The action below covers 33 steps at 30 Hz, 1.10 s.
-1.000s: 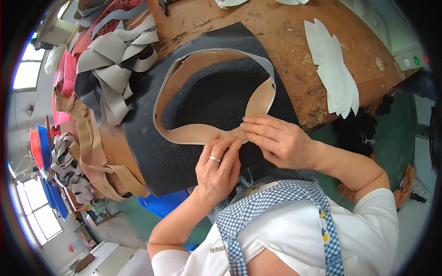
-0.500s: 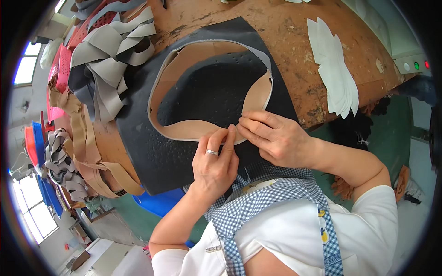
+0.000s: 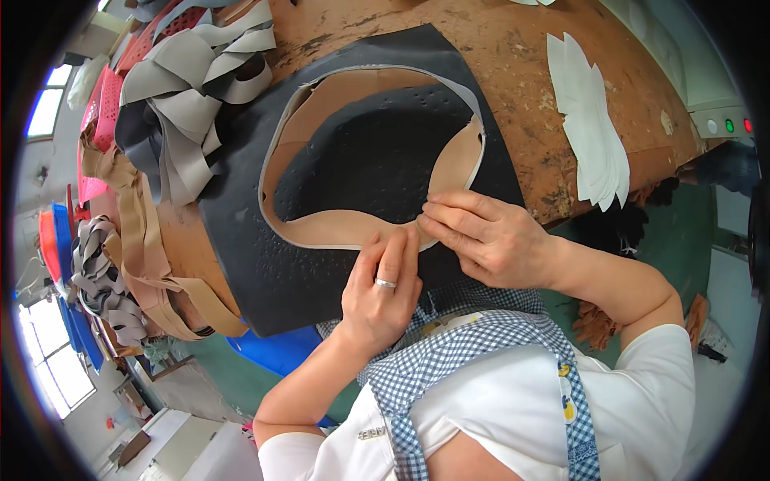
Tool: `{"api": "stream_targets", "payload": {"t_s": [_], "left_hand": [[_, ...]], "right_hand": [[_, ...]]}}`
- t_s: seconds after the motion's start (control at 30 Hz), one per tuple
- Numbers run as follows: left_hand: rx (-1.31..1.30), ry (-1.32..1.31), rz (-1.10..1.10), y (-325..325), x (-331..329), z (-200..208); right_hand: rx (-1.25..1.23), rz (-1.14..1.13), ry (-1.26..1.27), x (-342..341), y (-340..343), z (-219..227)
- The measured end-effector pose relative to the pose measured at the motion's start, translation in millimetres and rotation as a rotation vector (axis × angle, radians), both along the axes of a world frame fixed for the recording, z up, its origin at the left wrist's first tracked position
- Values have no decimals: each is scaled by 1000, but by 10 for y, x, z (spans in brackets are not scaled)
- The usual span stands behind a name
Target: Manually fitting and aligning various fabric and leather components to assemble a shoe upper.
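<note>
A long strip with a tan inner face and a pale grey edge (image 3: 333, 228) stands curved into a loop on a black sheet (image 3: 269, 297). My left hand (image 3: 379, 280), with a ring on one finger, has its fingertips bent over the strip's near side. Just to the right, my right hand (image 3: 489, 240) pinches the same strip, thumb and fingers together. Both hands' fingertips are close together at a narrow part of the loop. Whether the strip is joined there is hidden by the fingers.
Grey strips (image 3: 180, 104) lie piled at the left, beside pink perforated baskets (image 3: 103, 112). Tan strips (image 3: 144, 232) hang over the table's left edge. White cut pieces (image 3: 589, 128) are stacked on the worn wooden table (image 3: 513, 88) at the right.
Both fingertips have shifted slightly right along the strip. My left fingers have straightened and lie closer together over its edge. The loop has moved a little to the right.
</note>
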<state>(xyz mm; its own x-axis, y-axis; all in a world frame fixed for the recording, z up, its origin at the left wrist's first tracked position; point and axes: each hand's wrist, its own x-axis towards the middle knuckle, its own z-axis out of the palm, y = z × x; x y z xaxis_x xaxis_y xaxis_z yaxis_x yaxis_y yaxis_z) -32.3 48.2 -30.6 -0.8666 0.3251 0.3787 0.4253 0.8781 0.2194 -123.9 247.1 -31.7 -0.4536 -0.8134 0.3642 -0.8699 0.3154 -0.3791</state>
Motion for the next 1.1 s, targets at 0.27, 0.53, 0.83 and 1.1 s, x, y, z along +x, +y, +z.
{"api": "stream_targets", "payload": {"t_s": [0.27,0.53,0.83,1.1], "left_hand": [[-217,45,11,109,69,49],[-94,62,-20,79,-119,248],[-134,234,-169,-10,-1445,735],[-131,-390,-453,-404,-1855,736]], "right_hand": [[109,34,181,57,-45,60],[-91,-46,199,-219,-3,264],[-154,-638,-31,-636,-285,176],[-179,-340,-1025,-727,38,356]]}}
